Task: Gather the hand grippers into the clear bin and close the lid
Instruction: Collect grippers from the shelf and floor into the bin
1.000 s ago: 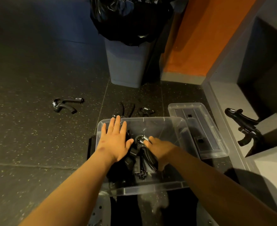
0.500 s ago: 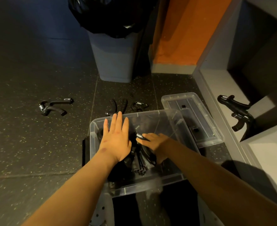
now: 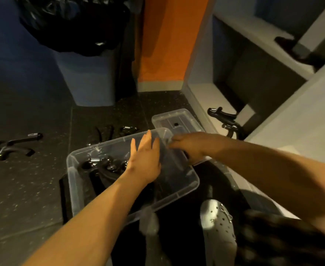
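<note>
The clear bin sits on the dark floor in front of me, with several black hand grippers lying in its left half. My left hand hovers flat over the bin's middle, fingers spread, holding nothing. My right hand is at the bin's far right corner, over the near end of the clear lid; blur hides whether it grips anything. One hand gripper lies on the floor to the left. Two more hand grippers lie just beyond the bin. Another hand gripper rests on the low grey ledge at right.
A grey trash can with a black bag stands at the back, next to an orange wall panel. Grey shelving runs along the right. My grey perforated shoe is below the bin.
My right hand has come out of the bin's middle and moved right to its far corner by the lid. My left hand shifted right. The view has turned left and down.
</note>
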